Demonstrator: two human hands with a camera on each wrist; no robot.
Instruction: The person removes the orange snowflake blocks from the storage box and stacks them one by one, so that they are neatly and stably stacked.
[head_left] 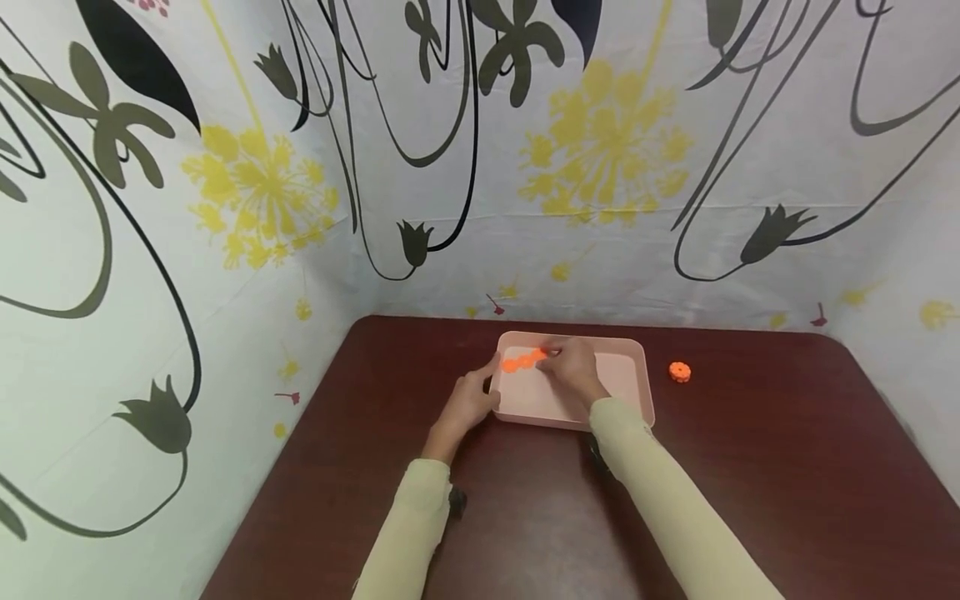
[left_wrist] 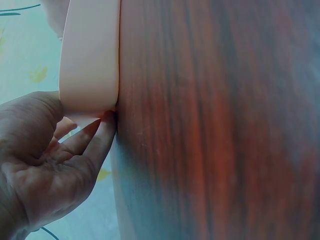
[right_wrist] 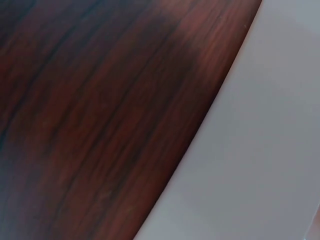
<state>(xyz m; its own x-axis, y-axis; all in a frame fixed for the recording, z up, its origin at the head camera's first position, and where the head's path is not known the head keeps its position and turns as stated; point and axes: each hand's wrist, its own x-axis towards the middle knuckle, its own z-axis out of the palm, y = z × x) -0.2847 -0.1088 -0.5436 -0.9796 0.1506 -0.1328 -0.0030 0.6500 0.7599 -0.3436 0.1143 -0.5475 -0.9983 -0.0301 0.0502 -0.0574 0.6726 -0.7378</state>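
A pale pink rectangular tray [head_left: 536,402] lies on the table. Inside it, near the back left, a short slanting row of small bright orange round pieces [head_left: 519,363] runs edge to edge. My left hand [head_left: 465,402] holds the tray's left end; in the left wrist view its thumb and fingers bracket the tray wall [left_wrist: 90,65]. Over the tray, my right hand [head_left: 576,368] has its thumb and fingertips pinched at the right end of the orange row, partly covering the piece there. The right wrist view shows only the tray's outer wall [right_wrist: 240,150], no fingers.
A loose orange notched disc [head_left: 679,372] sits on the dark reddish-brown table [head_left: 757,450], to the right of the tray. Patterned white cloth [head_left: 465,192] hangs behind the table and along its sides.
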